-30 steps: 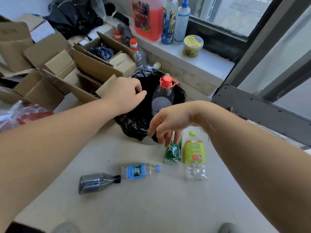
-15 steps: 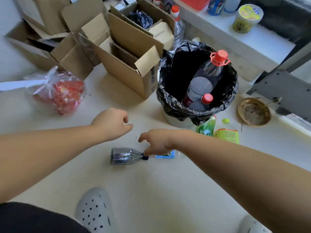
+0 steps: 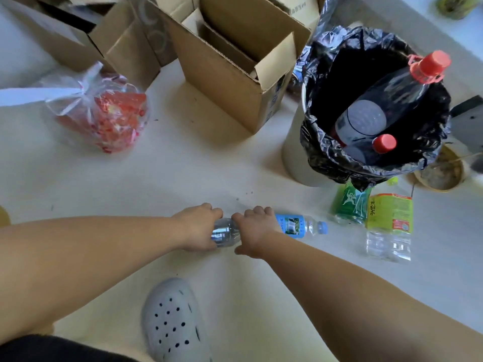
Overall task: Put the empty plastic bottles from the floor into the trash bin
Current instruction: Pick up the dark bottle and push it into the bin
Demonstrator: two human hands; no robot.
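On the floor lies a dark grey bottle (image 3: 225,233), and my left hand (image 3: 197,228) is closed around its body. My right hand (image 3: 257,229) curls over the base end of a clear bottle with a blue label (image 3: 296,226) and a blue cap pointing right. Further right lie a green bottle (image 3: 350,205) and a clear bottle with a yellow-green label (image 3: 389,223), both untouched. The white trash bin with a black bag (image 3: 324,160) stands at the right and holds two red-capped bottles (image 3: 366,118).
Open cardboard boxes (image 3: 230,74) stand behind my hands, left of the bin. A tied plastic bag with red contents (image 3: 104,116) lies at the left. A brass bowl (image 3: 441,173) sits right of the bin. My grey clog (image 3: 175,322) is below my hands.
My view has tipped down toward the floor. Both hands dropped from near the bin to the floor bottles; the left closed on the grey bottle, the right on the blue-label one.
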